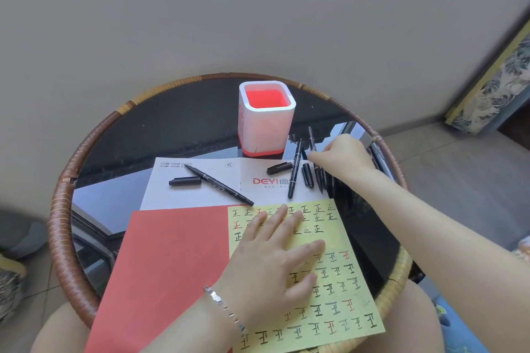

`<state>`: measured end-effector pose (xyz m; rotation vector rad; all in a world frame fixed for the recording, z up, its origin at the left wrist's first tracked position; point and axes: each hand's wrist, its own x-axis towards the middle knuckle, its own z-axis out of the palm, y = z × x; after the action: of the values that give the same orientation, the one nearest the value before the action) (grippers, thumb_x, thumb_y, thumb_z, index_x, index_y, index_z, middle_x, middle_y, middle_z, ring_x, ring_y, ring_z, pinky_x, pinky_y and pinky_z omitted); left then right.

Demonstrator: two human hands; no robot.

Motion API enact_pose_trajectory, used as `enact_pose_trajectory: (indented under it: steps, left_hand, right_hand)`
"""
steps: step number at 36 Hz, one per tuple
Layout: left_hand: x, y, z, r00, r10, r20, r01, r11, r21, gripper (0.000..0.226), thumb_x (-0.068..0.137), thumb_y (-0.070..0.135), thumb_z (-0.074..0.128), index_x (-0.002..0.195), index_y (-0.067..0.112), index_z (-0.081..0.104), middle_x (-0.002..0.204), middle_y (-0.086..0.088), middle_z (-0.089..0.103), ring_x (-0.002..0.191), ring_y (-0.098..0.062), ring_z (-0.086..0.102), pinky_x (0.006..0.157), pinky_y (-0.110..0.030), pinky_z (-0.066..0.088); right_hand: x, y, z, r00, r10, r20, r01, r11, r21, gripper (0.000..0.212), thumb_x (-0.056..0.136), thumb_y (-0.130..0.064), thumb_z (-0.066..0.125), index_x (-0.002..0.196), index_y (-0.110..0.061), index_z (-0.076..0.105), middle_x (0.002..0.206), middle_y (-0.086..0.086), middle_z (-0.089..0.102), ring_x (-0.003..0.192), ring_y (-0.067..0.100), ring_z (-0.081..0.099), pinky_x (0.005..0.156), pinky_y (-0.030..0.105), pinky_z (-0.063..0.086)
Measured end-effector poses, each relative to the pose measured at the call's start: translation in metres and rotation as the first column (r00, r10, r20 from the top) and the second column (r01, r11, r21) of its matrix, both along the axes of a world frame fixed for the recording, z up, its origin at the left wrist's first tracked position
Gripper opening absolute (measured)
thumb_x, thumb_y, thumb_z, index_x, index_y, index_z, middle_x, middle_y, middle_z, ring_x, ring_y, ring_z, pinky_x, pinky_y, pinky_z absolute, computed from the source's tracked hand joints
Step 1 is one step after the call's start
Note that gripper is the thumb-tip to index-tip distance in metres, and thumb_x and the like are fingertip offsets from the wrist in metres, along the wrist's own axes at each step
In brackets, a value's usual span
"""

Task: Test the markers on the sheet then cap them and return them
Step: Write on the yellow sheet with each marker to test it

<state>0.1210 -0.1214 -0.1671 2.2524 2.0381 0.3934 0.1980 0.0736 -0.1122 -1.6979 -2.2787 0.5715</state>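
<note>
Left hand (269, 262): fingers spread flat on sheet (338, 281) | Right hand (342, 155): fingers curled over markers (318, 178), grip indeterminate | Holder (266, 117): beyond fingertips

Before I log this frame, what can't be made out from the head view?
- Right hand: its fingertips sit among the markers; whether it grips one is unclear.
- Marker count beside that hand: overlapping barrels against dark glass, too blurred.
- Yellow sheet: the left hand covers several marks; the near edge is cut off by the frame.
- Pen holder: interior glows red; contents not visible.
</note>
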Motion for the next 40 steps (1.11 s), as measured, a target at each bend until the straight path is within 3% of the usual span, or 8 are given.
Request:
enact_pose_trajectory:
  steps: [3,5,8,11,15,22,32,40]
  left_hand:
    - [0.000,0.000,0.000,1.000,0.001,0.007,-0.001,1.000,0.002,0.038,0.080,0.055,0.038,0.117,0.049,0.047,0.136,0.000,0.049,0.130,-0.023,0.039,0.101,-0.040,0.017]
    - [-0.001,0.000,-0.001,1.000,0.001,0.011,-0.001,1.000,0.002,0.038,0.080,0.055,0.039,0.117,0.049,0.047,0.137,0.000,0.049,0.131,-0.023,0.038,0.101,-0.041,0.016]
    - [-0.001,0.001,-0.001,1.000,-0.002,0.004,0.002,1.000,0.004,0.039,0.080,0.055,0.039,0.118,0.048,0.047,0.137,-0.001,0.048,0.131,-0.023,0.037,0.102,-0.040,0.016]
    - [-0.001,0.001,0.000,1.000,-0.006,-0.005,0.006,1.000,0.005,0.040,0.080,0.055,0.039,0.118,0.047,0.048,0.137,-0.002,0.048,0.131,-0.024,0.037,0.102,-0.040,0.015]
    - [0.000,0.001,0.002,0.999,-0.003,-0.039,0.003,1.000,0.000,0.040,0.080,0.054,0.038,0.118,0.046,0.049,0.136,-0.003,0.050,0.130,-0.025,0.040,0.101,-0.040,0.018]
    - [0.002,0.001,0.003,0.999,-0.006,-0.041,0.005,1.000,-0.019,0.040,0.080,0.052,0.038,0.117,0.045,0.051,0.137,-0.005,0.049,0.130,-0.027,0.039,0.101,-0.042,0.018]
    - [0.009,0.006,0.005,0.999,-0.018,-0.049,0.019,1.000,0.011,0.032,0.075,0.049,0.042,0.100,0.038,0.058,0.135,-0.006,0.050,0.128,-0.028,0.042,0.111,-0.035,0.021]
    - [0.011,0.011,-0.002,0.999,-0.027,-0.045,0.027,1.000,-0.005,0.030,0.076,0.049,0.040,0.101,0.035,0.052,0.135,-0.009,0.050,0.127,-0.029,0.042,0.102,-0.039,0.019]
  right_hand:
    - [0.009,-0.017,0.011,0.948,0.020,-0.318,-0.035,0.998,-0.043,0.038,0.082,-0.025,0.056,0.068,0.010,0.059,0.063,0.022,0.055,0.057,0.035,0.048,0.047,0.025,0.040]
    - [0.017,-0.032,0.017,0.875,0.020,-0.484,-0.052,0.997,-0.052,0.028,0.083,-0.021,0.057,0.081,0.005,0.066,0.080,0.019,0.068,0.076,0.035,0.062,0.056,0.021,0.045]
    - [0.030,-0.047,0.018,0.804,0.056,-0.591,-0.093,0.995,-0.032,0.007,0.082,-0.015,0.057,0.081,-0.010,0.061,0.071,-0.002,0.060,0.062,0.004,0.055,0.053,0.009,0.041]
    - [0.047,-0.057,0.015,0.715,0.083,-0.695,-0.127,0.992,-0.013,0.015,0.085,-0.006,0.054,0.073,-0.012,0.048,0.063,0.005,0.052,0.049,0.007,0.047,0.052,0.019,0.041]
    - [0.066,-0.068,0.011,0.678,0.117,-0.726,-0.114,0.992,0.053,0.025,0.088,-0.009,0.055,0.068,-0.018,0.042,0.064,0.008,0.059,0.056,0.011,0.058,0.060,0.025,0.051]
    - [0.082,-0.079,-0.007,0.678,0.087,-0.730,-0.234,0.967,-0.102,0.013,0.088,-0.019,0.053,0.093,-0.025,0.063,0.087,-0.007,0.073,0.083,0.011,0.070,0.073,0.024,0.057]
    - [0.075,-0.085,-0.024,0.612,-0.076,-0.787,-0.128,0.973,-0.193,0.018,0.093,-0.016,0.045,0.082,-0.018,0.059,0.068,0.000,0.066,0.061,0.009,0.063,0.054,0.019,0.051]
    - [0.070,-0.085,-0.026,0.589,-0.128,-0.798,-0.013,0.986,-0.168,0.021,0.081,-0.017,0.067,0.066,-0.005,0.058,0.053,0.002,0.063,0.048,0.009,0.059,0.047,0.016,0.048]
